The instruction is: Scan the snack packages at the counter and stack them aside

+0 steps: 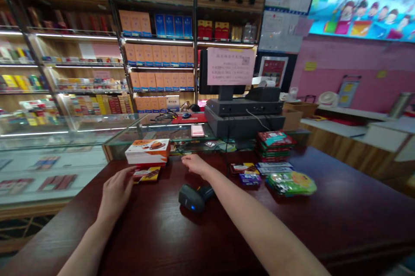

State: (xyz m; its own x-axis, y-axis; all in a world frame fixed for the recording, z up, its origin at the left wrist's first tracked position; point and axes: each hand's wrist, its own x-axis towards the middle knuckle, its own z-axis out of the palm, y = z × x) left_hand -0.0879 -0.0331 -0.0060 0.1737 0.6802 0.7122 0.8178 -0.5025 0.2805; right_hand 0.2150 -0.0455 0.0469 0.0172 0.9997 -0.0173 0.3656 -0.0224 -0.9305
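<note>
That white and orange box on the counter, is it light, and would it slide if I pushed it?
The white and orange box looks like thin printed card, so it is probably light for its size and could dent if squeezed. Its flat sides make rolling unlikely. It seems to sit on a red item, so a push might slide or tip it.

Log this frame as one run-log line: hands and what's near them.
left hand: fingers at snack packet, white-and-orange carton behind | right hand: empty, beyond barcode scanner | surface: dark red counter
</note>
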